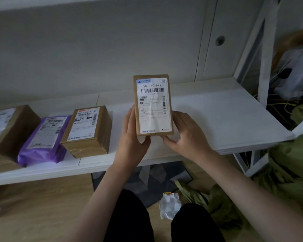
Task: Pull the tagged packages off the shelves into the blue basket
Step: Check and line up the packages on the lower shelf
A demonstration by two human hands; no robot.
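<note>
- The left hand [132, 130] is gripping the left edge of the flat brown package [153, 105], thumb under its lower corner and fingers curled behind; the right hand [185, 133] is pinching the lower right corner, fingertips under the bottom edge.
- The flat brown package is being held upright just above the white shelf [217, 119], label facing the camera, apart from the shelf surface.
- Left of the flat brown package, three parcels are resting on the white shelf: a brown box [87, 131] nearest, a purple mailer [44, 138] touching that box, and a larger carton [12, 130] at the far left.
- The blue basket is not appearing in view; its location cannot be told.
- Judged step: reading the label to confirm the tag before removal.
- Advised handling: keeping both hands on opposite edges while drawing the flat brown package toward the body, then lowering it flat, since a thin parcel held by its lower corners may be tipping forward.
</note>
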